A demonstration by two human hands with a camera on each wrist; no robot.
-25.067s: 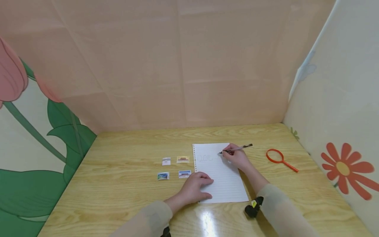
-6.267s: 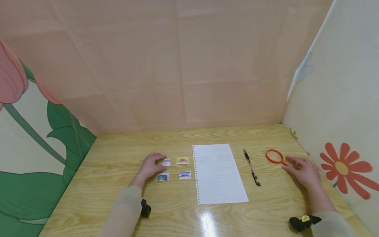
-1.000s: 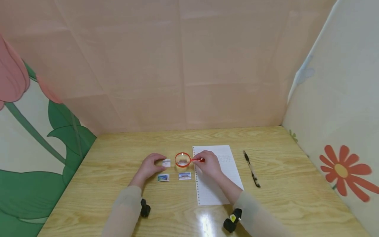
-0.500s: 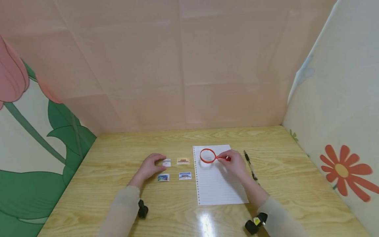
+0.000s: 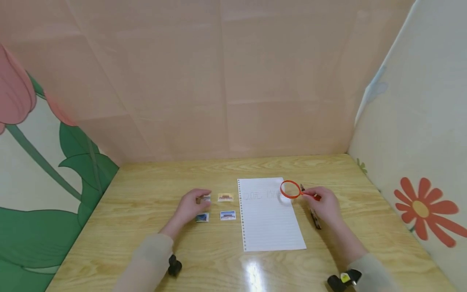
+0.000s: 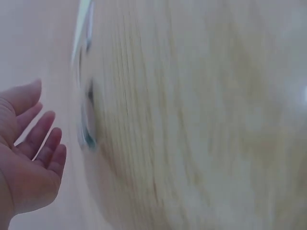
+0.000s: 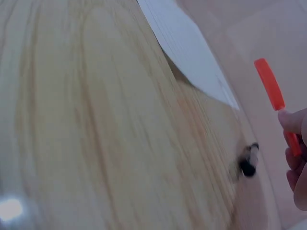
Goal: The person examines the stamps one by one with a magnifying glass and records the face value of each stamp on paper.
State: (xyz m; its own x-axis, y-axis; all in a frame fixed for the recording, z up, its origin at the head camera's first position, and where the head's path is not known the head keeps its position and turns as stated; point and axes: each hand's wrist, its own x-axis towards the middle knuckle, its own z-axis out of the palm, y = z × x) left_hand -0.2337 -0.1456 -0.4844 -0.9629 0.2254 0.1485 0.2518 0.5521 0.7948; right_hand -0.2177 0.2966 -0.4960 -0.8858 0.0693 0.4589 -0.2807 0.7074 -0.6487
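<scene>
Two pale sleeves (image 5: 155,251) reach in from the near edge of a wood-grain table (image 5: 109,227), a small black device (image 5: 174,265) at the left wrist and another (image 5: 341,282) at the right. Centre right lies a sheet of lined paper (image 5: 271,223), holes down its left side, faint handwriting towards its far end. Just right of the paper is a black-tipped pen (image 5: 315,219), partly hidden by the right hand. Left of the paper, four small picture stamps sit two by two: a green-blue stamp (image 5: 202,218) and a blue stamp (image 5: 228,215) in the near row, a pale stamp (image 5: 207,198) and a yellow stamp (image 5: 225,197) in the far row. The left hand (image 5: 189,206) curves loosely about the pale stamp, thumb and fingers apart; whether it touches is unclear. The right hand (image 5: 324,202) pinches the handle of a red magnifying glass (image 5: 300,194), raised above the paper's far right corner. Beyond hangs a plain pinkish backdrop (image 5: 226,81).
</scene>
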